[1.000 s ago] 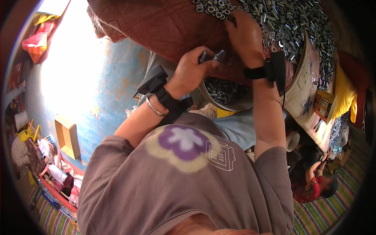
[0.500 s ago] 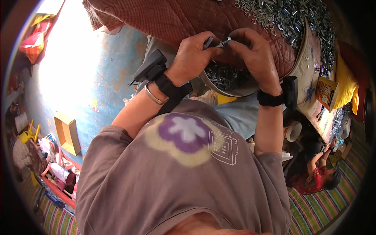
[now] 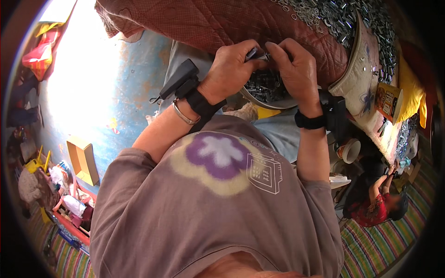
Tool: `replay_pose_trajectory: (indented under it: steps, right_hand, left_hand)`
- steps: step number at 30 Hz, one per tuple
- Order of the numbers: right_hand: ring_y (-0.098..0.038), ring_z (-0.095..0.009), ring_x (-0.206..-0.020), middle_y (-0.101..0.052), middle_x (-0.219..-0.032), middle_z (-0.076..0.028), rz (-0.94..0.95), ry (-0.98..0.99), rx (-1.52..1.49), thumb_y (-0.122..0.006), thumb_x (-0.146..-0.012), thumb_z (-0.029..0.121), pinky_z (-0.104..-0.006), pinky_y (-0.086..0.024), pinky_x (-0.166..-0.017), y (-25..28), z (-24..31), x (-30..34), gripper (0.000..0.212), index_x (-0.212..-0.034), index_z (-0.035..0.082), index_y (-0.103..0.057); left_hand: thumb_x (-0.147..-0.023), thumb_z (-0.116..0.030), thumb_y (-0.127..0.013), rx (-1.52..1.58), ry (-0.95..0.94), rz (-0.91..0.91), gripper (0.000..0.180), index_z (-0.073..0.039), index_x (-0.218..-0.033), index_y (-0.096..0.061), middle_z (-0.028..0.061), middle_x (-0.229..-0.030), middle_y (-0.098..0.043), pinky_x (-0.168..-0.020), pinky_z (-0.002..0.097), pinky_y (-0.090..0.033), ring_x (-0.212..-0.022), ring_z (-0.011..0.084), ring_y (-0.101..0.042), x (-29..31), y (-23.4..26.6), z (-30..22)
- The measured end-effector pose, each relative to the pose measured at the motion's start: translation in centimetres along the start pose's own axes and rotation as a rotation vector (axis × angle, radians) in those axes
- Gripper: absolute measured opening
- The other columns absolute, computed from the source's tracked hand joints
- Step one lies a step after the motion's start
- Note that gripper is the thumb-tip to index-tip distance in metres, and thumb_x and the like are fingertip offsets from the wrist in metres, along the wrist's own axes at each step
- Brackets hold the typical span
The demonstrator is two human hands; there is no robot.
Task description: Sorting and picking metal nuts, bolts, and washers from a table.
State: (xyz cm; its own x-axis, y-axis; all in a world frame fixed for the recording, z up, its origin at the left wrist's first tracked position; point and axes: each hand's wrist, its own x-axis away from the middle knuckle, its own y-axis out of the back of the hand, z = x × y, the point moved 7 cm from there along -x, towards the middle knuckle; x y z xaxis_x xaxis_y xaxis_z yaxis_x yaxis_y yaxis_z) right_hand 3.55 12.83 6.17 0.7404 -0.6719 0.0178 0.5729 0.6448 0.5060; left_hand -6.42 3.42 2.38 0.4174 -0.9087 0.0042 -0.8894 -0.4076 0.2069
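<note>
My left hand (image 3: 229,69) is closed in a pinch around a small dark metal piece (image 3: 252,53), whose exact kind I cannot make out. My right hand (image 3: 296,72) meets it from the other side, with bent fingertips pressed close to the shiny end of the piece. Whatever those right fingers hold is hidden. Directly beneath both hands stands a round metal basin (image 3: 254,101), with many small dark metal parts (image 3: 266,85) in it. A reddish-brown quilted cloth (image 3: 199,23) is spread just beyond the hands.
On the cloth at the far right lie loose metal rings (image 3: 303,14) beside a heap of small shiny metal pieces (image 3: 354,30). A yellow cloth (image 3: 410,92) and a printed cup (image 3: 388,102) are at the right. Behind, a person in red (image 3: 373,211) sits on a striped mat (image 3: 378,245).
My right hand has turned and come closer to my left, its fingertips now hiding the small bluish metal part seen between them before. The left hand still pinches its dark piece.
</note>
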Motion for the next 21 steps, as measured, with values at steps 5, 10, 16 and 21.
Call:
replay_pose_trajectory:
  steps: [5,10,16,21]
  right_hand:
    - [-0.059,-0.013,-0.09,-0.063,-0.102,-0.011,-0.124,-0.097,-0.526,-0.055,-0.091,0.029,-0.0234,-0.046,-0.071,0.1,-1.2,0.6,0.042,-0.119,-0.003,-0.054]
    - [-0.048,-0.023,-0.118,-0.048,-0.131,-0.017,-0.118,0.021,-0.512,-0.047,-0.095,0.033,-0.0325,-0.037,-0.096,-1.5,-0.7,2.8,0.057,-0.135,-0.006,-0.036]
    - [-0.025,-0.028,-0.137,-0.023,-0.147,-0.02,-0.054,0.088,-0.574,-0.038,-0.098,0.037,-0.0375,-0.02,-0.111,-0.8,0.7,6.3,0.066,-0.142,-0.007,-0.017]
    - [-0.031,-0.027,-0.134,-0.033,-0.143,-0.02,-0.218,-0.008,-0.504,-0.038,-0.099,0.034,-0.0376,-0.024,-0.11,1.7,-1.8,5.5,0.059,-0.141,-0.004,-0.024]
  left_hand:
    - [-0.079,-0.006,-0.068,0.048,0.023,0.024,0.015,-0.001,-0.091,-0.061,0.0016,-0.069,-0.058,-0.059,0.0238,-0.044,-0.065,0.0046,-0.049,0.0,-0.8,0.5]
    - [-0.082,-0.007,-0.065,0.03,-0.107,0.003,0.011,-0.002,-0.091,-0.06,-0.0016,-0.07,-0.058,-0.055,0.021,-0.041,-0.062,0.0032,-0.047,-0.4,-1.5,0.4]
    - [-0.084,-0.009,-0.064,0.347,0.183,0.05,0.013,-0.004,-0.094,-0.058,-0.0017,-0.067,-0.058,-0.048,0.0189,-0.035,-0.054,0.0025,-0.046,-1.4,-0.4,2.3]
    - [-0.084,-0.008,-0.062,0.364,0.193,0.089,0.012,-0.003,-0.094,-0.057,-0.0022,-0.066,-0.055,-0.048,0.0199,-0.035,-0.054,0.0036,-0.045,-0.8,-3.2,2.6]
